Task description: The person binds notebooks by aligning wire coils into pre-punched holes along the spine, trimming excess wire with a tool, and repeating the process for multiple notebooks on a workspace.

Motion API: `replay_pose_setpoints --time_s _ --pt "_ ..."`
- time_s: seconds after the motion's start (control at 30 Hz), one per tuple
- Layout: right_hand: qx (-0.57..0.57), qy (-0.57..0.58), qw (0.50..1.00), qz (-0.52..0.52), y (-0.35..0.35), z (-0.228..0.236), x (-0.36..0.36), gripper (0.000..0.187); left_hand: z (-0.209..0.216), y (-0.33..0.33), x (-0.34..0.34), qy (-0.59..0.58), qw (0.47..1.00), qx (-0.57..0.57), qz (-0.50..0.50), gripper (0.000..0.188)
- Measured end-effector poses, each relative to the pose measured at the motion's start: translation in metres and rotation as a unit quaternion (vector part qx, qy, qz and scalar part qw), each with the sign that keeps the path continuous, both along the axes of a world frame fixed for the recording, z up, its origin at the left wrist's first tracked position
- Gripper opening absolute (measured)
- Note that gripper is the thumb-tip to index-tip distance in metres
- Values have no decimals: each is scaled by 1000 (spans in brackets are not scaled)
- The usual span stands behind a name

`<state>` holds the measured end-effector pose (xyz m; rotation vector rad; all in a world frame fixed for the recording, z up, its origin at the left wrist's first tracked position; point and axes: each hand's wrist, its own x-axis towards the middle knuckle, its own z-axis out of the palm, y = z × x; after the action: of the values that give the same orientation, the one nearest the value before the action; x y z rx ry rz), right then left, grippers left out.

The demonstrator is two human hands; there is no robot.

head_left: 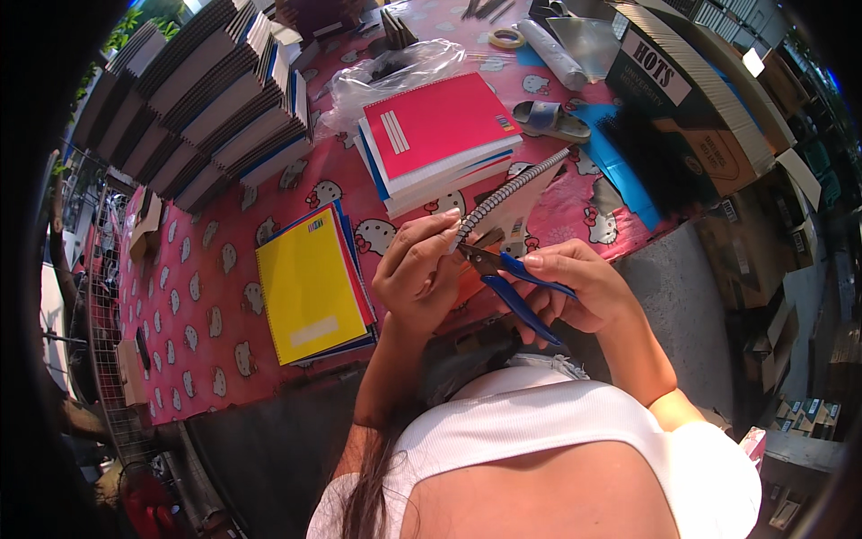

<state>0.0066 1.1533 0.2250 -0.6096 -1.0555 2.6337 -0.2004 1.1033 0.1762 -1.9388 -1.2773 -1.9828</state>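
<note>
My left hand pinches the lower end of a spiral-bound notebook, held edge-on so its metal coil runs up to the right. My right hand grips blue-handled pliers, with the jaws at the coil's lower end beside my left fingertips. Both hands are held above the table's near edge, in front of my chest.
A pink patterned tablecloth covers the table. On it lie a yellow-topped notebook pile, a red-topped pile, tall notebook stacks at far left, a clear plastic bag, a tape roll and cardboard boxes at right.
</note>
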Motion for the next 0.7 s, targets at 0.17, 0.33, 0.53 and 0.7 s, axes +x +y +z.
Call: replay_pose_setpoints --time_s 0.17,0.33,0.53,0.7 --pt "284 -66 950 -112 -6 -25 2 39 26 -10 -17 -25 994 4 111 19" --pt "688 -377 583 -212 64 -156 83 36 86 -78 -89 -77 924 192 323 29" --pt "674 -271 631 -273 161 -140 22 37 138 -92 -160 232 887 48 396 11" --pt "638 -373 634 -225 280 -141 -51 49 37 -3 -215 310 873 -214 311 32"
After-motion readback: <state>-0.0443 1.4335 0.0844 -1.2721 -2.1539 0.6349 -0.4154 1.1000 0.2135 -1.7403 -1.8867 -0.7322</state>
